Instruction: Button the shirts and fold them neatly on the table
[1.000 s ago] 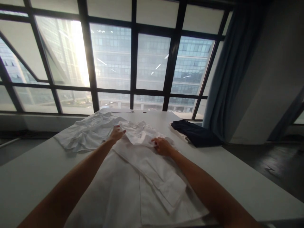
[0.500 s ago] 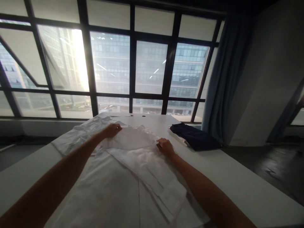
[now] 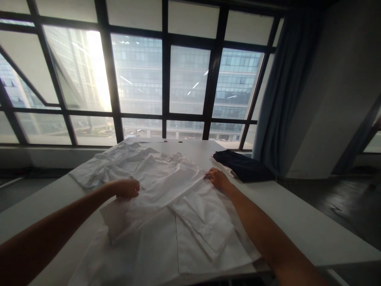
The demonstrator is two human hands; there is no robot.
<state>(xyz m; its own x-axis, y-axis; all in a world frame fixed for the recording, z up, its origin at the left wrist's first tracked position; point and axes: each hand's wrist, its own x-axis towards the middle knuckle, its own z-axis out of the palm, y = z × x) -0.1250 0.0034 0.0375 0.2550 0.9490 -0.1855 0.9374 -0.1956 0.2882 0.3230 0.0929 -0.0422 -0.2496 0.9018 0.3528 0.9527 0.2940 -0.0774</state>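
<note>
A white shirt [image 3: 160,246] lies spread on the white table, its lower part toward me. One sleeve [image 3: 205,222] is folded across the right side of its body. My left hand [image 3: 127,188] is closed on a fold of the shirt at the left, and a flap of cloth hangs below the fist, partly raised. At the shirt's upper right edge, my right hand [image 3: 218,179] grips the cloth between thumb and fingers. The cloth between the hands is drawn into slanting folds.
More crumpled white cloth [image 3: 110,163] lies at the table's far left. A dark navy folded garment [image 3: 244,165] rests at the right edge, lighter cloth under it. Beyond the white table [image 3: 297,226] are black-framed windows and a blue curtain [image 3: 276,99].
My left hand has come down and toward me, pulling the cloth over the left side of the shirt. My right hand has shifted slightly right and up.
</note>
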